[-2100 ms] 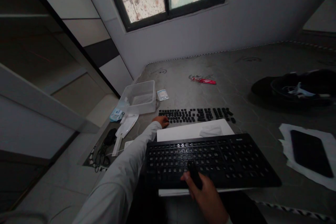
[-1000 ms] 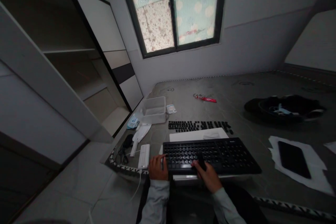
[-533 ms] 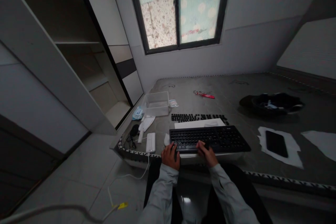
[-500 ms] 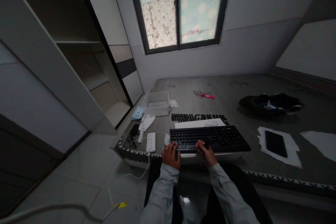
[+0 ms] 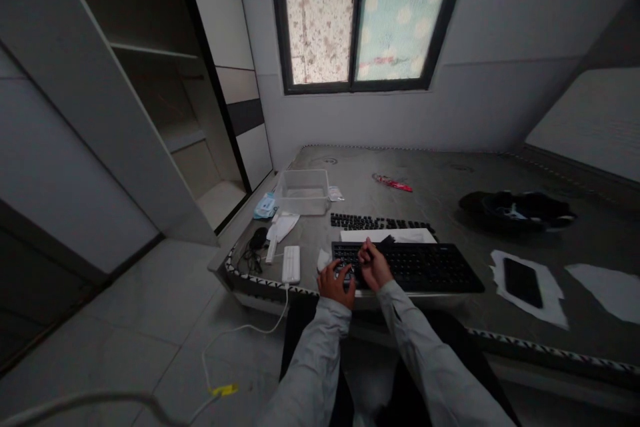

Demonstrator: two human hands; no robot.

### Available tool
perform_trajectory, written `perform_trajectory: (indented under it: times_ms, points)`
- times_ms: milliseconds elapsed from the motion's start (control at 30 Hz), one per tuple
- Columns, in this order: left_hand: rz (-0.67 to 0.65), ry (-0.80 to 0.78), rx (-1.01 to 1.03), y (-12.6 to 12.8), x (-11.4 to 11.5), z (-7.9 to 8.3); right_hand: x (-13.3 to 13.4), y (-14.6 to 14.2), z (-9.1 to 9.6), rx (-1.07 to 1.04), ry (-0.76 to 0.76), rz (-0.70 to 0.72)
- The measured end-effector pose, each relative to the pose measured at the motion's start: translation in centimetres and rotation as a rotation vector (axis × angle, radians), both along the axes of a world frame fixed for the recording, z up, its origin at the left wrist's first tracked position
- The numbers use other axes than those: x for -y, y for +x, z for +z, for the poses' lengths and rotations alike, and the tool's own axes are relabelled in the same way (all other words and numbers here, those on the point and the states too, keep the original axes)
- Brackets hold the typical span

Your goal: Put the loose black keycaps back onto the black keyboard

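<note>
far left on the grey mattress (image 5: pixel 450 173) lie a blue packet (image 5: pixel 265 205), a black mouse (image 5: pixel 258 237) and a white power strip (image 5: pixel 291 263), with a clear plastic box (image 5: pixel 303 191) behind them. the left hand (image 5: pixel 336 282) rests with bent fingers on the left end of the black keyboard (image 5: pixel 425 268), which sits at the near edge; whether it grips i cannot tell. just beside it, the right hand (image 5: pixel 375 268) is closed around a small dark tool (image 5: pixel 386 239) above the keys. behind the keyboard lie a white sheet (image 5: pixel 400 235) and a row of loose keycaps (image 5: pixel 380 221). further right, a phone (image 5: pixel 521 281) lies on white paper (image 5: pixel 553 297).
</note>
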State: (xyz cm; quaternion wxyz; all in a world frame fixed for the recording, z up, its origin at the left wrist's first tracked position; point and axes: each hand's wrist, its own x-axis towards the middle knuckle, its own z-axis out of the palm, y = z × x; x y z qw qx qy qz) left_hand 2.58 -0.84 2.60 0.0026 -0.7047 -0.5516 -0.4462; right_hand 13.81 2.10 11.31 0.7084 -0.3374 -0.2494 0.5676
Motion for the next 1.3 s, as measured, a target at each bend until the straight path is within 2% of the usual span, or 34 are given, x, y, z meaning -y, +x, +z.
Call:
perform_trajectory:
  times_ms: [200,600,900,1133,1300]
  points:
    - [-0.076,-0.019,0.049,-0.2,-0.6,-0.6,-1.1,-0.2,-0.8,0.021,-0.038,0.009]
    - [-0.165,-0.022,0.167,-0.5,-1.2,-0.8,-0.6,-0.1,-1.4,0.002,-0.125,0.098]
    - [-0.182,-0.068,0.180,-0.5,-1.0,-0.4,-2.0,-0.7,-1.7,0.155,-0.139,0.087]
    - [-0.192,-0.014,0.173,-0.4,-1.5,-1.4,-2.8,-1.6,-2.2,0.291,-0.129,0.147]
    - [-0.179,-0.002,0.199,-0.2,-1.5,-1.6,-2.9,-1.9,-2.8,0.408,-0.102,0.064]
